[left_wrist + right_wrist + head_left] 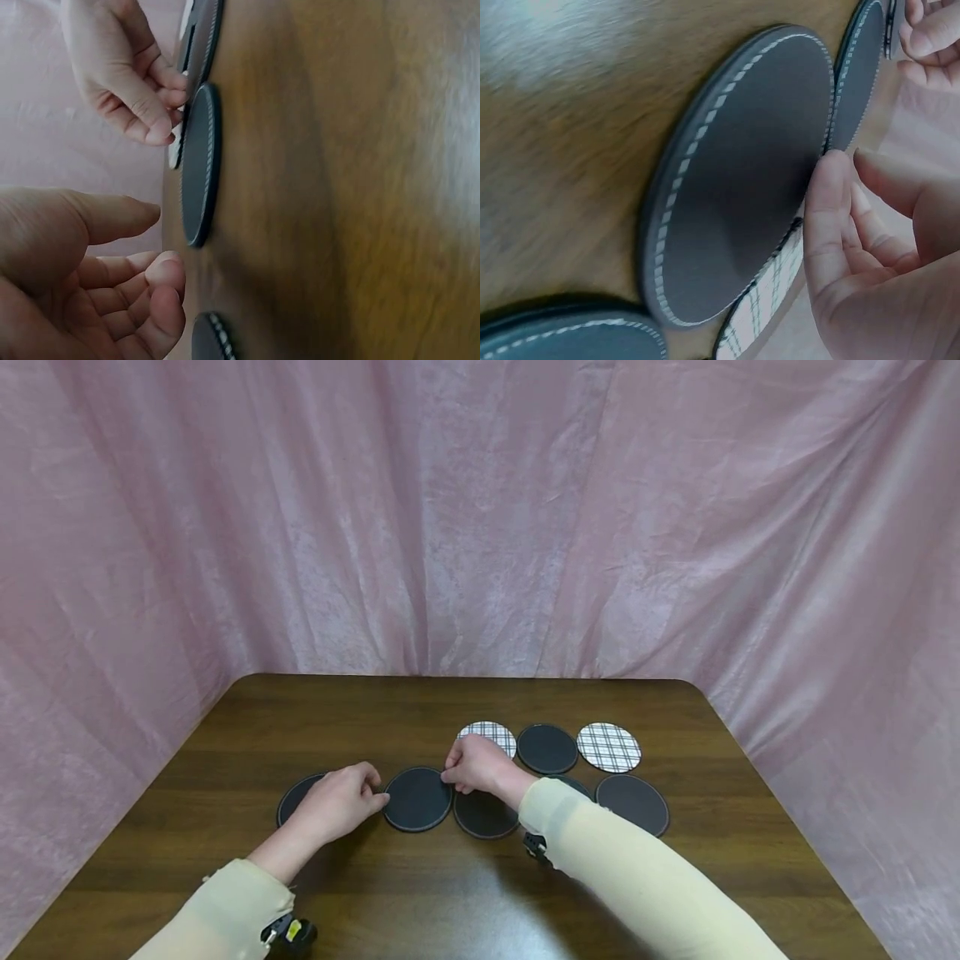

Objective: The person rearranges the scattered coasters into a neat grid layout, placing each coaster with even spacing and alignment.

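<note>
A round black coaster with stitching along its rim lies flat between the two hands. My left hand hovers at its left side, thumb and fingers apart with nothing between them; beneath that hand, another black coaster is partly hidden. At the coaster's upper right edge are the fingertips of my right hand; whether they touch it I cannot tell. No coaster shows between the right thumb and index finger. Below the right hand lies a further black coaster, and a plaid coaster is partly covered behind it.
On the right are a black coaster, a white plaid coaster and a nearer dark coaster. The right forearm partly hides one more coaster. A pink curtain hangs behind the wooden table.
</note>
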`<state>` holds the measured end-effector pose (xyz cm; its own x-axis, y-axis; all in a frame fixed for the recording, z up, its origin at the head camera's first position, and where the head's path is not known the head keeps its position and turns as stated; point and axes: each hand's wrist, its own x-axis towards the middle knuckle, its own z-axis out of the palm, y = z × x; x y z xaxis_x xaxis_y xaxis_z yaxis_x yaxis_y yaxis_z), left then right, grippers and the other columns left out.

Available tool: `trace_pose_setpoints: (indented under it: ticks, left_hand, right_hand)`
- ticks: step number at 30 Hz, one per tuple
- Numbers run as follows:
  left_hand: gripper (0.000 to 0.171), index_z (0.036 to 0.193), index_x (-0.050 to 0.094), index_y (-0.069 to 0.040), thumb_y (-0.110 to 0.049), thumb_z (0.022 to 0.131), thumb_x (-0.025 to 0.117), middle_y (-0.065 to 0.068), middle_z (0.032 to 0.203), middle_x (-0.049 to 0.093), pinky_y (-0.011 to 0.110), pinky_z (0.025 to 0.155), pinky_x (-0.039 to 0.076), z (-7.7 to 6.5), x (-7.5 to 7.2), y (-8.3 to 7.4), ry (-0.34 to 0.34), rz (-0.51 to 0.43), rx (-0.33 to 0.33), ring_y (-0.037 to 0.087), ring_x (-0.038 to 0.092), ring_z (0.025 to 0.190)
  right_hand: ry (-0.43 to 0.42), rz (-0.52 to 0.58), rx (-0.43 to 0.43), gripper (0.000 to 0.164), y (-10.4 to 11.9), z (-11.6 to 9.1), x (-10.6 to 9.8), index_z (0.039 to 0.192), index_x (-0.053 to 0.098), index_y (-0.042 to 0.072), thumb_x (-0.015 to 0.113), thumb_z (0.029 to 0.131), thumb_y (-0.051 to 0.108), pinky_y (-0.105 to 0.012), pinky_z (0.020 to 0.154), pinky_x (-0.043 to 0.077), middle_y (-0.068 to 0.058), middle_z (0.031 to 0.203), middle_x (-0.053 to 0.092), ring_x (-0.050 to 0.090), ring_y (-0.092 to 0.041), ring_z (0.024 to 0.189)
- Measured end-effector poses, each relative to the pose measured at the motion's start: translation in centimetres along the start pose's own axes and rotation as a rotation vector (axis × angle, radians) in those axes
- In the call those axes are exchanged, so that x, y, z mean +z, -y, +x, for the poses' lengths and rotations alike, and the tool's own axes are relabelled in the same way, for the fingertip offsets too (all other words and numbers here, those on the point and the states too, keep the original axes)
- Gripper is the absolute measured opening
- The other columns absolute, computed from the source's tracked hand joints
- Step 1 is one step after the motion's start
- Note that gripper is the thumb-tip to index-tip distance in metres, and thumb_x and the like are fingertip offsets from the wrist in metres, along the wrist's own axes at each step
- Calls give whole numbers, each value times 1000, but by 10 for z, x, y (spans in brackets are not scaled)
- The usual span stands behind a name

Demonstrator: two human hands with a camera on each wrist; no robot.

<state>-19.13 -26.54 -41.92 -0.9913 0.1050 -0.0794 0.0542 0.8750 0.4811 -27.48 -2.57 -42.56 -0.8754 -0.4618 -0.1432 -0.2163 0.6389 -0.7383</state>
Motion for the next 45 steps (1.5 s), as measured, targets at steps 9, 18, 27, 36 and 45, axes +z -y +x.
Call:
trace_pose_setpoints:
  ticks: [9, 18, 27, 36, 45]
  left_hand:
    - [32, 125, 73, 2, -22, 104, 77, 1, 91, 65, 39, 70, 48, -8, -21, 13, -53, -8, -22, 19, 58, 75]
    - [34, 120, 70, 4, -25, 104, 76, 8, 99, 69, 47, 80, 52, -15, -41, 44, -69, 10, -77, 26, 64, 89]
    - [44, 126, 66, 10, -28, 105, 75, 9, 97, 65, 43, 76, 49, -19, -49, 71, -49, 33, -113, 27, 60, 87]
    - [48, 122, 65, 15, -28, 103, 77, 10, 94, 65, 47, 78, 51, -25, -51, 86, -34, 53, -131, 27, 61, 86]
    - [53, 121, 64, 17, -29, 100, 80, 11, 94, 67, 52, 82, 53, -27, -49, 92, 2, 36, -153, 27, 62, 86]
  right_hand:
    - [-45, 15, -22, 10, 16, 3, -6, 97, 77, 2, 83, 99, 9, -28, 64, 61, -10, 74, 76, 78, -22, 68]
    - [25, 35, -23, 13, 28, 9, 5, 105, 77, -2, 82, 100, 9, -35, 71, 65, -12, 79, 78, 79, -23, 71]
    - [76, 82, -9, 14, 46, 12, 22, 107, 79, -2, 81, 102, 10, -33, 69, 64, -11, 78, 78, 81, -25, 74]
    - [118, 115, 9, 19, 61, 12, 43, 111, 78, -6, 82, 101, 10, -33, 71, 65, -12, 76, 78, 82, -26, 76]
    - [157, 47, 18, 28, 76, 12, 60, 120, 77, -9, 81, 102, 12, -29, 70, 64, -9, 76, 77, 81, -23, 74]
